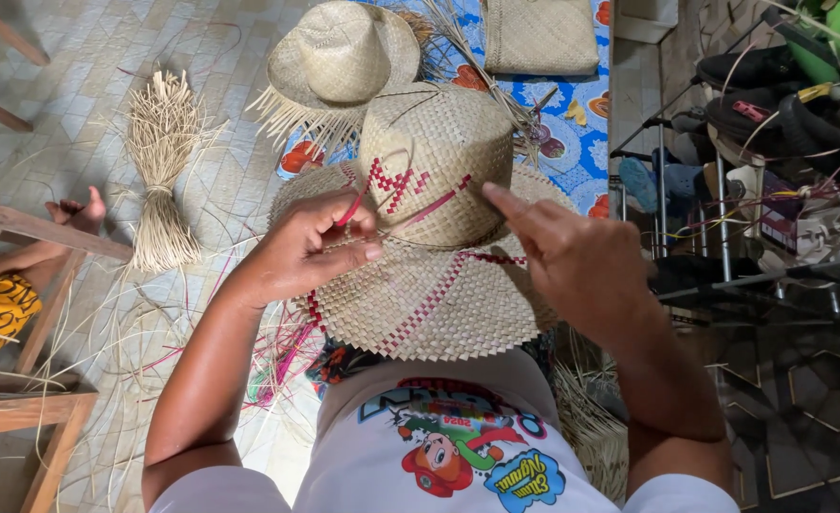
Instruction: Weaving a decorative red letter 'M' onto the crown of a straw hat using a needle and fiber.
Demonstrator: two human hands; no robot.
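A woven straw hat with red strips worked into its crown and brim rests in my lap. My left hand pinches a red strip at the base of the crown. On the right side, my right hand presses against the crown, its index finger stretched along the weave. It holds nothing that I can see.
A second straw hat with a frayed brim lies beyond on a patterned blue mat. A woven bag lies at the top. A straw bundle stands at left, near another person's foot. A shoe rack is at right.
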